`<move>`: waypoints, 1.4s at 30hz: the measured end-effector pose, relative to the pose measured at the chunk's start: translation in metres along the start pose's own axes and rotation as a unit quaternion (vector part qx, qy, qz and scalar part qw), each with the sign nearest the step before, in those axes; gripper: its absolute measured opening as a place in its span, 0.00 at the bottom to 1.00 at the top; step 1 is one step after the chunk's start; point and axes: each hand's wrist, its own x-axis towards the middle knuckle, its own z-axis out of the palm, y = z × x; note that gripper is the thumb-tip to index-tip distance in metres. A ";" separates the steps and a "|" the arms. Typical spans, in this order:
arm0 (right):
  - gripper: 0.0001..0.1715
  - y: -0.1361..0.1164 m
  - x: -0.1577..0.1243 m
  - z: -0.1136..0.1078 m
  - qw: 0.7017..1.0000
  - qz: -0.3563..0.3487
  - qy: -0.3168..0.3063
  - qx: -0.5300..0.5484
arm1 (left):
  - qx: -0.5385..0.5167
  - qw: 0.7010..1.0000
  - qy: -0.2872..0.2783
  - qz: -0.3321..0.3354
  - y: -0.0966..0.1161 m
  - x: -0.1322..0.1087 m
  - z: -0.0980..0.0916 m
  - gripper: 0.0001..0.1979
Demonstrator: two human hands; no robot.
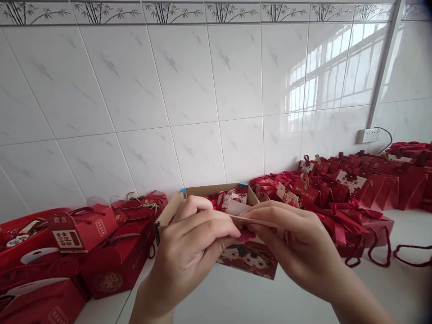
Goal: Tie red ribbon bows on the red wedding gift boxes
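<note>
A small red gift box (254,262) with two cartoon figures printed on its side is held up in the middle of the view, above the white tabletop. My left hand (192,247) is closed on its top edge from the left, thumb and fingers pinching the card. From the right, my right hand (292,238) grips the same top edge. Pale card edges show between the fingers. Both hands hide much of the upper part of the box. Right behind them stands an open cardboard carton (197,189) with red and white packets inside.
Red gift boxes (111,263) with rope handles crowd the left, beside a red tray (32,216) of small items. On the right, many red boxes and bags (357,220) with ribbons stand along the tiled wall (189,90). A socket (369,135) is on the wall.
</note>
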 end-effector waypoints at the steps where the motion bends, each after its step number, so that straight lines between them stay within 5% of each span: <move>1: 0.15 0.000 0.000 0.000 1.000 0.004 -0.005 0.004 | 0.005 1.000 -0.002 0.004 0.000 -0.001 0.000 0.14; 7: 0.11 -0.001 0.000 0.001 0.999 0.033 -0.021 0.007 | 0.015 1.000 -0.016 0.020 0.000 0.000 0.000 0.14; 18: 0.13 0.007 0.007 0.000 0.987 0.103 0.062 0.107 | -0.067 0.997 -0.035 0.008 0.006 0.003 0.000 0.10; 29: 0.09 0.009 0.005 -0.007 0.991 0.063 -0.052 0.109 | -0.027 0.998 -0.048 0.015 -0.003 0.002 0.002 0.12; 37: 0.06 0.009 0.007 -0.006 0.991 0.093 -0.031 0.092 | -0.002 0.999 -0.025 0.023 -0.008 0.004 0.008 0.09; 42: 0.01 0.008 0.006 -0.007 0.985 0.121 -0.052 0.112 | 0.000 0.998 -0.064 0.019 -0.008 0.005 0.007 0.10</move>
